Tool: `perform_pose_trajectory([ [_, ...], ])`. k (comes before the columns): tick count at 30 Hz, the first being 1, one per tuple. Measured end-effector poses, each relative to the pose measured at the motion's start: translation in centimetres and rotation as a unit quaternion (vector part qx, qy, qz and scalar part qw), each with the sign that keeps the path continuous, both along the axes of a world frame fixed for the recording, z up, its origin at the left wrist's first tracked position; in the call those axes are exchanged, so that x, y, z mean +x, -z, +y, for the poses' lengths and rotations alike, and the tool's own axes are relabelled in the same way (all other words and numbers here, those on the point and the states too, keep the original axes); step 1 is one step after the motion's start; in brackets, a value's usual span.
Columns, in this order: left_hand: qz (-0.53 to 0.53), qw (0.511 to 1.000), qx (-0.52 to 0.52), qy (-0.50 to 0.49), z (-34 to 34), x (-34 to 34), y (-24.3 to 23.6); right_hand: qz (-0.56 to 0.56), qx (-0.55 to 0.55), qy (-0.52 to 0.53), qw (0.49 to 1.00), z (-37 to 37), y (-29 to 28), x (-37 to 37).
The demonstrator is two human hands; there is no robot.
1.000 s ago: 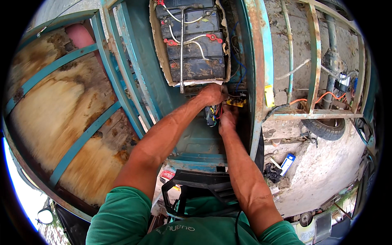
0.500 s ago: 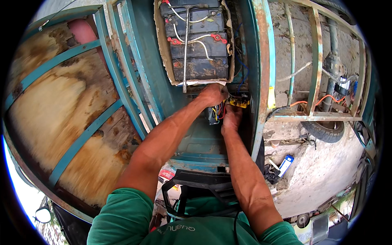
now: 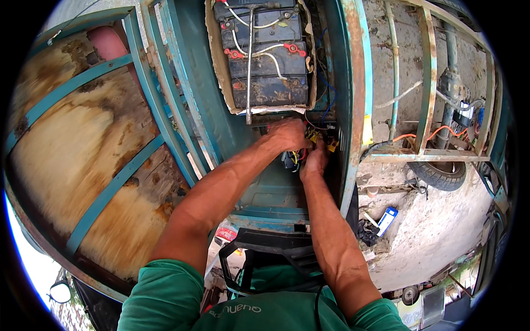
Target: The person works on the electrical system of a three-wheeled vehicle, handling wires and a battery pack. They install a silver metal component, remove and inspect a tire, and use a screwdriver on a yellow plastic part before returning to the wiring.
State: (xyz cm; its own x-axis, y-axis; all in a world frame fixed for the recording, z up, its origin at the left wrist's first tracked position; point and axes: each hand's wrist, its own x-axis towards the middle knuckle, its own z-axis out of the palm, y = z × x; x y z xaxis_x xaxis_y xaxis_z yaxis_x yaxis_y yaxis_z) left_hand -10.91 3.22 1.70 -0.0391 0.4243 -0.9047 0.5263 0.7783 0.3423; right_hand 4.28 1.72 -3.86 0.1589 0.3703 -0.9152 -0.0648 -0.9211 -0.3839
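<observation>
My left hand [image 3: 288,134] reaches in below the battery box with its fingers curled closed at the wires. Close beside it, my right hand [image 3: 315,160] is closed on the same bundle of wires, partly wrapped in yellow tape [image 3: 332,145]. Both hands hide much of the bundle, so single wires are hard to tell apart. Under my left hand hangs a dark connector [image 3: 290,161] with several coloured wires. Just beyond stand black batteries [image 3: 269,67] with white cables and red terminal covers, in a torn cardboard box [image 3: 220,71].
A metal T-handled wrench [image 3: 250,71] lies across the batteries. Teal metal walls [image 3: 348,99] enclose the compartment. To the left is a stained wooden panel [image 3: 66,143] with teal bars. On the right, a rusty frame [image 3: 428,71], an orange cable [image 3: 441,129] and a tyre [image 3: 439,175] show.
My left hand has turned and moved slightly down and right over the wires. The yellow-taped bundle has bent and shifted between my hands, and the dark connector hangs differently.
</observation>
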Motion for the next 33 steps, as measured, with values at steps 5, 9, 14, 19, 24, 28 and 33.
perform_pose_trajectory([
  [5,-0.004,0.998,-0.009,-0.055,-1.0,0.8,1.6,0.053,-0.034,0.043,0.997,0.8,-1.9,-0.7],
  [9,-0.041,0.993,0.031,-0.111,-1.7,0.4,2.5,0.059,-0.024,0.057,0.996,1.1,-3.0,-1.7],
  [14,-0.045,0.987,0.059,-0.146,-1.6,0.2,1.6,0.058,0.009,-0.026,0.998,0.9,-2.1,-1.1],
  [19,-0.016,0.992,0.107,-0.069,-2.3,0.3,2.5,0.034,-0.009,0.000,0.999,1.3,-2.7,-1.5],
  [24,0.018,0.993,-0.006,-0.117,-1.5,0.9,3.1,-0.018,-0.029,-0.030,0.999,1.4,-2.4,-1.4],
  [28,0.021,0.998,-0.022,-0.062,-1.5,0.9,4.1,-0.002,-0.027,0.032,0.999,1.6,-2.7,-1.7],
  [33,0.016,0.996,0.006,-0.085,-1.6,0.8,3.8,-0.025,-0.020,0.008,0.999,1.5,-2.8,-1.9],
])
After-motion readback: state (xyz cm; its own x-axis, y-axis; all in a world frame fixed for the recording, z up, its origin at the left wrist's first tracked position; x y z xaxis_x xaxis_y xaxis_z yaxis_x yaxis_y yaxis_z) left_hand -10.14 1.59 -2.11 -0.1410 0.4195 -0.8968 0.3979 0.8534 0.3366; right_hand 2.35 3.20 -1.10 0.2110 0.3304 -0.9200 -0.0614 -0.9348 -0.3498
